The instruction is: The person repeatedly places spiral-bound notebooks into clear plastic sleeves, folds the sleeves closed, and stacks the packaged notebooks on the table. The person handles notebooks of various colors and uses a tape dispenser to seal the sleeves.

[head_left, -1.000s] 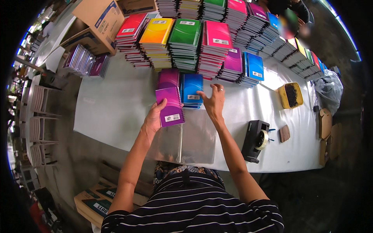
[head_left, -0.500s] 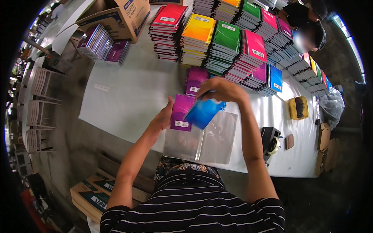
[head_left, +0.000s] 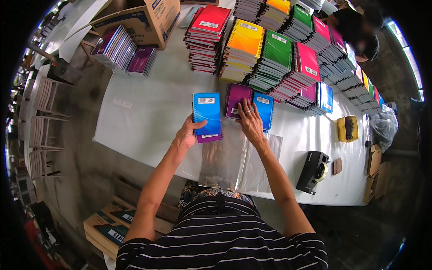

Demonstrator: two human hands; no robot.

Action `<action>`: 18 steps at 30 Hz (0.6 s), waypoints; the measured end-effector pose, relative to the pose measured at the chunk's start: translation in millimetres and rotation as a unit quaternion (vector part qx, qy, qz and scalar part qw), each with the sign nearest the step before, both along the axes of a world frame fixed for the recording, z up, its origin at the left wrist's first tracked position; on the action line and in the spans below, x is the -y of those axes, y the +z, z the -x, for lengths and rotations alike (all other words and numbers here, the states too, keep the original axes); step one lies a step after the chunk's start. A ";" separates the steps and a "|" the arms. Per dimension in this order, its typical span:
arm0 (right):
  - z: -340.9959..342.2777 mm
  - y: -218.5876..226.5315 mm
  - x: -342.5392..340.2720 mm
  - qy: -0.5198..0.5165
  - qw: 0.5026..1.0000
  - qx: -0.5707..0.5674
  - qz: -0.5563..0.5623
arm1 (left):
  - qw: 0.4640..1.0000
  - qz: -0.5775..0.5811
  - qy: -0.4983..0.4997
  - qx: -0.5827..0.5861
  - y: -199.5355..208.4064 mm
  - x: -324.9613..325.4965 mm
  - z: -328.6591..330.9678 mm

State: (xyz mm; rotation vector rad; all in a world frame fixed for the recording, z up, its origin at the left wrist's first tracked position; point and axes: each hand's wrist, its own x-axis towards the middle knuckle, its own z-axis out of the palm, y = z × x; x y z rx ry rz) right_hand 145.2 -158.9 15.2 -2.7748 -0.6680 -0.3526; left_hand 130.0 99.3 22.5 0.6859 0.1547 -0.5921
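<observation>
My left hand (head_left: 186,131) is closed on a blue spiral notebook (head_left: 207,105), its thumb across the cover. Beneath that one, the lower edge of a purple notebook (head_left: 211,138) sticks out, held in the same grip. My right hand (head_left: 252,123) lies with fingers stretched out on another purple spiral notebook (head_left: 233,93) on the table. Right beside it is a second blue notebook (head_left: 264,107), partly under the hand. Clear plastic sleeves (head_left: 223,162) lie flat at the table's near edge, below both hands.
Tall stacks of red (head_left: 209,20), yellow (head_left: 244,38) and green notebooks (head_left: 276,47) stand behind. More notebooks (head_left: 118,42) sit by a cardboard box (head_left: 153,22) at the far left. A black tape dispenser (head_left: 312,168) and yellow tub (head_left: 348,128) are on the right.
The blue notebook went from my right hand onto the purple one in my left. My right hand moved down onto the purple notebook on the table.
</observation>
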 end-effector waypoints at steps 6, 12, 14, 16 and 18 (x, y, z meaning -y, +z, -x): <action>7.2 36.0 2.0 -0.071 0.953 -0.004 -0.294 | 0.997 0.001 0.019 -0.069 -19.8 -8.5 -0.3; 54.3 73.9 -15.3 0.091 0.993 0.017 -0.073 | 0.999 0.006 -0.025 -0.042 -4.3 51.9 -2.9; 34.8 96.6 13.0 0.058 0.990 0.073 -0.102 | 0.997 0.037 -0.047 -0.044 12.0 69.8 -12.3; -22.2 126.6 69.9 -0.122 0.960 0.169 -0.187 | 0.997 0.026 -0.059 -0.049 33.1 82.4 -17.4; -73.1 167.2 107.3 -0.329 0.899 0.260 -0.127 | 0.997 0.019 -0.058 -0.038 44.4 94.8 -27.7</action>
